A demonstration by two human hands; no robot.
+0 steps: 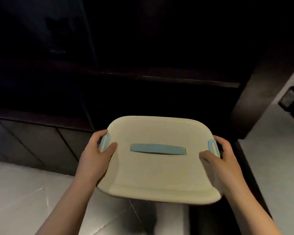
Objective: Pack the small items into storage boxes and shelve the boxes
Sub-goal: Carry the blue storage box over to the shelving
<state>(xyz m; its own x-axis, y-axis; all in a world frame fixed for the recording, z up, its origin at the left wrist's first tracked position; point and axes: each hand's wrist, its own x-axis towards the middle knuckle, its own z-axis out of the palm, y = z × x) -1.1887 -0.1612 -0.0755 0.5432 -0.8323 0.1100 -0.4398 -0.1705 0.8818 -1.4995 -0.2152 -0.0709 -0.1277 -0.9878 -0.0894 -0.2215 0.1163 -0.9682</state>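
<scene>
- Box (157, 170) first: I see a cream storage box with its lid on, held up in the air between my two hands, with pale floor (24, 192) below it.
- My left hand (96, 156) grips the box's left edge; the thumb lies flat on the lid and the other fingers curl round the side, just behind the light blue latch (104, 142).
- My right hand (218, 158) grips the right edge the same way, thumb on top pointing inward, fingers wrapped round the side beside the second blue latch (213, 147).
- Between my two thumbs a long blue handle (158, 149) lies flat in a recess across the middle of the lid.
- Both latches look folded up against the lid; whether they are fully snapped I cannot tell.
- The lid hides what is inside the box.
- Beyond my hands stands a dark shelving unit (143, 78); a shelf edge runs across it above the box, and the space behind is too dark for me to make anything out.
- Below my left hand, dark cabinet fronts (41, 141) meet the floor.
- Past my right hand a pale surface (270, 150) runs away, with a dark object (292, 99) at its far end that is too blurred to name.
</scene>
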